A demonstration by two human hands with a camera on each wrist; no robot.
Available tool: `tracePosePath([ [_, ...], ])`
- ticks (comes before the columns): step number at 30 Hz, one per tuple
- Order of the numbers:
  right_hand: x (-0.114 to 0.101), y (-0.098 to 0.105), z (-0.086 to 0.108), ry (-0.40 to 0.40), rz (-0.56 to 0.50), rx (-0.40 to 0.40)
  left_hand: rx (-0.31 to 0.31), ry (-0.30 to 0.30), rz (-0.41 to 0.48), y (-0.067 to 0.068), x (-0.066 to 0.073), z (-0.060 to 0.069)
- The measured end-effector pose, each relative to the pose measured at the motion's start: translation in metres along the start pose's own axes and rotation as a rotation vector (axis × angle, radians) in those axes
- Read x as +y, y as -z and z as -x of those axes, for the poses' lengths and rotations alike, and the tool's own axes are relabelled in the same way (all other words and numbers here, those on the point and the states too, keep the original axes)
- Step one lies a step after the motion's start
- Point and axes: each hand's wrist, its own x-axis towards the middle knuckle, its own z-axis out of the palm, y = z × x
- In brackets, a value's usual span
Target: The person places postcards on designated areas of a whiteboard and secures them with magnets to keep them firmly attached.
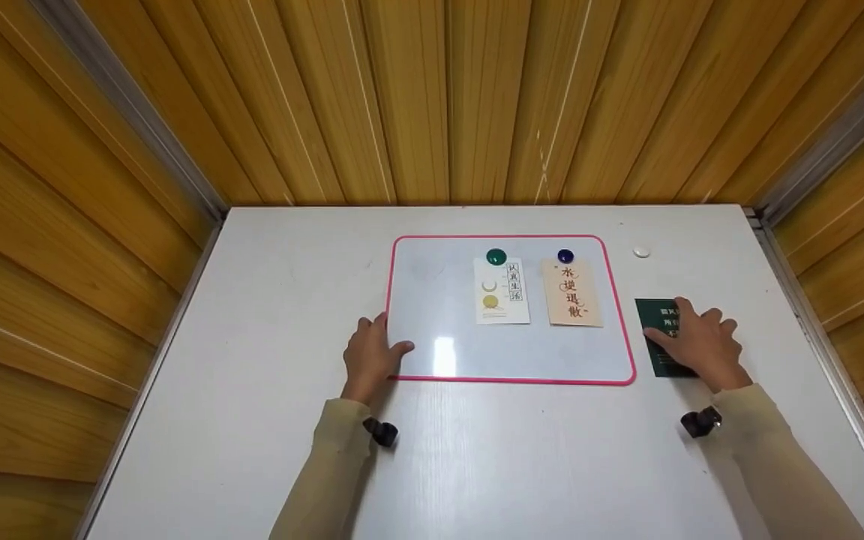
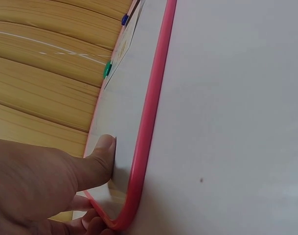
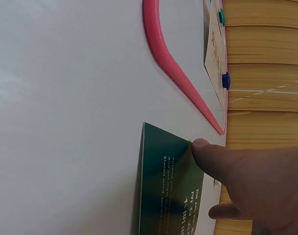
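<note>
A whiteboard [image 1: 432,300] with a pink frame lies on the white table. My left hand [image 1: 372,352] grips its lower left side, the thumb over the board's surface and the fingers along the frame, as the left wrist view shows. To the right of the board, my right hand [image 1: 702,341] holds a dark green card [image 1: 651,311] with pale lettering. The thumb is at the card's left edge, and the other fingers partly cover its right side. On the board, a green magnet [image 1: 496,256] tops a white card [image 1: 502,292], and a blue magnet [image 1: 565,256] tops a beige card [image 1: 571,294].
A white magnet [image 1: 641,252] lies on the table [image 1: 289,315] beyond the green card, right of the board. Wood-patterned walls [image 1: 417,105] close in the back and both sides. Small dark cameras are worn at both wrists.
</note>
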Motion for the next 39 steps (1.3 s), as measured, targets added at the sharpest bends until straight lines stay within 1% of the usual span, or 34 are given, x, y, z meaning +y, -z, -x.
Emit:
tracePosePath([
  [8,-0.0006,-0.0014,0.0002,0.021,0.003,0.004,-0.002,0.015,0.004,0.0001,0.0004,-0.0002],
  [19,-0.0005,-0.0027,0.0000,0.017,-0.005,0.013,-0.014,0.023,0.034,0.0005,0.0002,0.0001],
  [24,0.0001,-0.0032,-0.0011,0.013,-0.001,0.013,-0.009,0.025,0.041,0.0003,0.0002,0.0004],
  [28,0.0003,-0.0029,0.0002,0.007,-0.003,0.009,-0.006,0.026,0.036,-0.0001,0.0011,0.0015],
  [34,0.0000,-0.0021,0.0018,0.030,-0.016,0.037,-0.005,0.020,0.004,0.0008,0.0025,0.0013],
  [39,-0.0014,-0.0001,0.0012,0.028,-0.006,0.052,-0.004,0.017,-0.008,0.0017,0.0022,0.0006],
])
